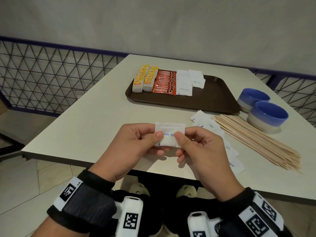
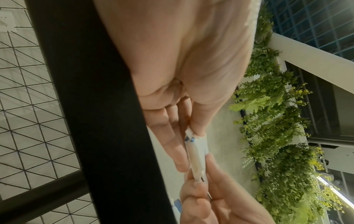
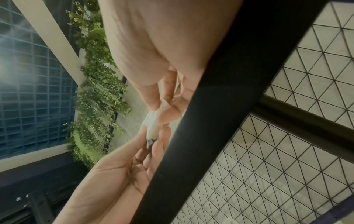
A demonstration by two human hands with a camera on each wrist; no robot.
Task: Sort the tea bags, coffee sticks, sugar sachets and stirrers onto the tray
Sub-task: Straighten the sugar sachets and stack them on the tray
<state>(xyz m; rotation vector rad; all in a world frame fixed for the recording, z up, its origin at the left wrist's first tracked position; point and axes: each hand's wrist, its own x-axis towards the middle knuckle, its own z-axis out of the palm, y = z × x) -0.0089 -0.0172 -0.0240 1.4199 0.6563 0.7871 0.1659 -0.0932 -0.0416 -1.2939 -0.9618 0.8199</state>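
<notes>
Above the table's near edge: sugar sachet [image 1: 170, 134], pinched by left hand [image 1: 135, 147] and right hand [image 1: 201, 151]. Step: sorting sugar. Next: place with sachets on tray [image 1: 213, 98].

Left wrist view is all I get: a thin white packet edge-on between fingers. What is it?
Observer: A white sugar sachet, pinched by the left hand and the right hand above the table.
Operator: Tray state?
Observer: The tray already holds tea bags, coffee sticks and sugar sachets.
Operator: Stirrers?
Observer: The stirrers lie in a bundle on the table, off the tray, beside loose sachets.
</notes>
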